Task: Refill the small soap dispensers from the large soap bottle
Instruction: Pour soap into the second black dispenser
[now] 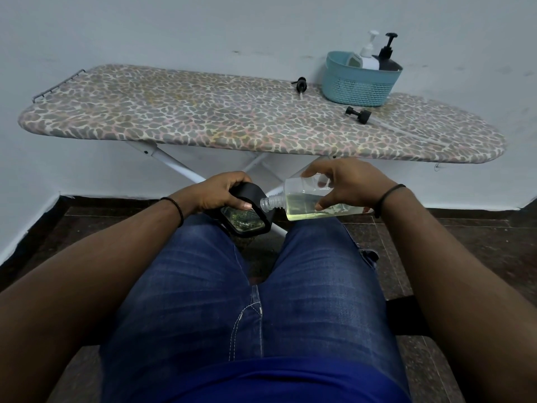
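Observation:
I sit with both hands over my knees. My right hand [345,184] grips a clear bottle [305,203] of pale yellow soap, tipped on its side with its uncapped threaded neck pointing left. My left hand [222,191] holds a small black-framed dispenser [247,221] with glass sides, resting on my left knee. The bottle's neck sits just above the dispenser's top. Two black pump heads [359,113] [300,84] lie loose on the ironing board [203,117].
A blue plastic basket [360,80] stands on the board's right part, holding a white pump bottle [368,58] and a black pump bottle [388,58]. The board's white legs cross in front of my knees. A pale wall is behind.

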